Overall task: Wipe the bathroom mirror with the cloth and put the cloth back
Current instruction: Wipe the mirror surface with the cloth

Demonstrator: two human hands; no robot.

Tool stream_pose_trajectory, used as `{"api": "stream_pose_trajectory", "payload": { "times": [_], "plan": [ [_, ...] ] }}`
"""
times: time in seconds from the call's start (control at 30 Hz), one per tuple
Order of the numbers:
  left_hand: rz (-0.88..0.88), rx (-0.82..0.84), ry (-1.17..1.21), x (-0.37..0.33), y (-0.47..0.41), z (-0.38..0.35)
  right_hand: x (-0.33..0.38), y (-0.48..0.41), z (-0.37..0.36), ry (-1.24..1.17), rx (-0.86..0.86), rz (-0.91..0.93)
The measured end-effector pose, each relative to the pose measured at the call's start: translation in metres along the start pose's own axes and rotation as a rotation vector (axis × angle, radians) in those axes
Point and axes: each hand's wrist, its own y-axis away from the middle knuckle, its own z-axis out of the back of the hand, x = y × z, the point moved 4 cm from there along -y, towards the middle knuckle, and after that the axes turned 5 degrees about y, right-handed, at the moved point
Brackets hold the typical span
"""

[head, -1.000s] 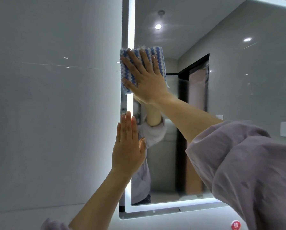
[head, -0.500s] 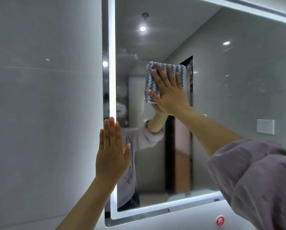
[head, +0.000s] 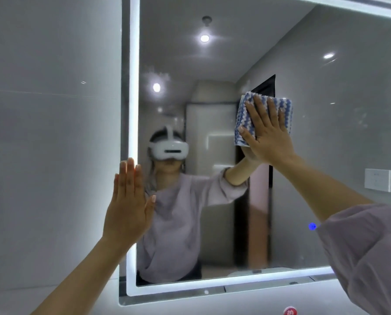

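— Where was the cloth (head: 241, 114)?
— Pinned flat to the mirror (head: 326, 133) under the straight fingers (head: 271, 111) of the right hand (head: 269, 137), with most of the glass stretching rightward. The left hand (head: 128, 201), flat and empty, braced the lit left edge.

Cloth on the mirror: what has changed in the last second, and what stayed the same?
The right hand slid the cloth rightward across the mirror, from the lit left edge toward the middle. Nothing was gripped or released. The left hand stayed flat at that edge; the right hand still presses the cloth with straight fingers.
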Motion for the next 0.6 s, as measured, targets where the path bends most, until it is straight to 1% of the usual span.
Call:
{"api": "stream_pose_trajectory", "payload": {
  "times": [0.27,0.37,0.5,0.6],
  "plan": [
    [-0.006,0.002,-0.13,-0.004,0.001,0.006,-0.027,0.004,-0.005,-0.006,-0.047,0.08],
    [0.022,0.016,-0.127,-0.005,0.001,0.008,-0.035,0.004,-0.006,-0.003,-0.051,0.109],
    [0.032,0.028,-0.146,-0.006,0.001,0.01,-0.051,0.008,-0.008,0.016,-0.057,0.109],
    [0.043,0.038,-0.13,-0.005,0.001,0.009,-0.066,0.013,-0.007,0.015,-0.061,0.076]
  ]
}}
